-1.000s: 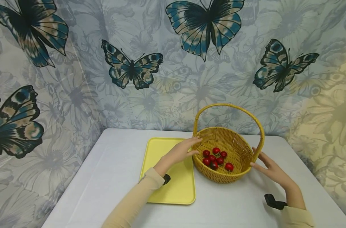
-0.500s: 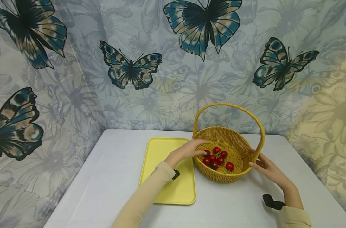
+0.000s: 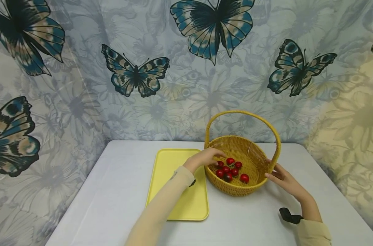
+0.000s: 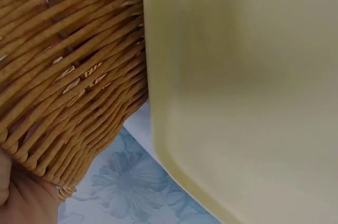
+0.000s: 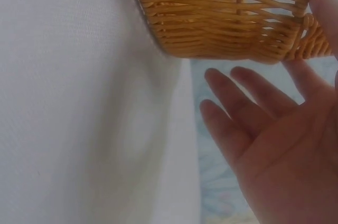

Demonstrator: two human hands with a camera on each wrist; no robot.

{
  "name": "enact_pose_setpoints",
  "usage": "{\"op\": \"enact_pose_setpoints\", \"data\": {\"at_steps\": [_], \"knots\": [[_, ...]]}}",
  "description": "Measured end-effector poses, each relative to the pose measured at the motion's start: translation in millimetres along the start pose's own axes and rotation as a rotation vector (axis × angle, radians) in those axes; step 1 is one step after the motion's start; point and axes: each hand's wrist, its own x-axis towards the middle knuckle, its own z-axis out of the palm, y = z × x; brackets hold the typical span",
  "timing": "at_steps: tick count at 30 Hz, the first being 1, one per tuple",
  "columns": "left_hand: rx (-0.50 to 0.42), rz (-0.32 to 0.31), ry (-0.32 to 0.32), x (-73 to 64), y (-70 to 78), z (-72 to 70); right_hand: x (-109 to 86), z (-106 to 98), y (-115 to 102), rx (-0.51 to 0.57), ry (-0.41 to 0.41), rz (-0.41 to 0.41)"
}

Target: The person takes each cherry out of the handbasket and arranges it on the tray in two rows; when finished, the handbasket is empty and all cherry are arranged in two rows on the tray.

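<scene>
A woven wicker basket with a tall arched handle stands on the table. Several dark red cherries, some with green stems, lie in its left half. My left hand reaches over the left rim, thumb right beside the leftmost cherry and loosely bent fingers above it. In the left wrist view only part of that hand shows at the basket's rim; its fingertips are hidden behind the wicker. My right hand holds the right rim near the handle's foot between thumb and index finger; its other fingers spread below.
Left of the basket a yellow rectangular tray lies flat, close to the basket wall, under my left forearm. White cloth covers the table. Behind it hangs a butterfly-patterned curtain.
My left hand has moved right from the basket's left rim to over the cherries inside. The right hand stays at the right rim. The head view has shifted slightly.
</scene>
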Motion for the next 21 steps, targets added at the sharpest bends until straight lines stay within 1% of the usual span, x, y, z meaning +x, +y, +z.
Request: {"op": "enact_pose_setpoints", "data": {"at_steps": [3, 9, 15, 21], "knots": [[0.027, -0.013, -0.023, 5.0, -0.6, 0.0, 0.4, 1, 0, -0.001, -0.005, 0.010], [0.114, -0.016, -0.076, 15.0, -0.1, 1.5, 0.9, 1, -1, -0.004, -0.004, 0.029], [0.111, -0.050, -0.090, 19.6, 0.8, 3.7, 1.9, 1, 1, 0.004, -0.002, 0.019], [0.125, -0.049, -0.107, 20.8, 0.7, 4.4, 3.2, 2, 2, 0.037, -0.013, 0.025]]}}
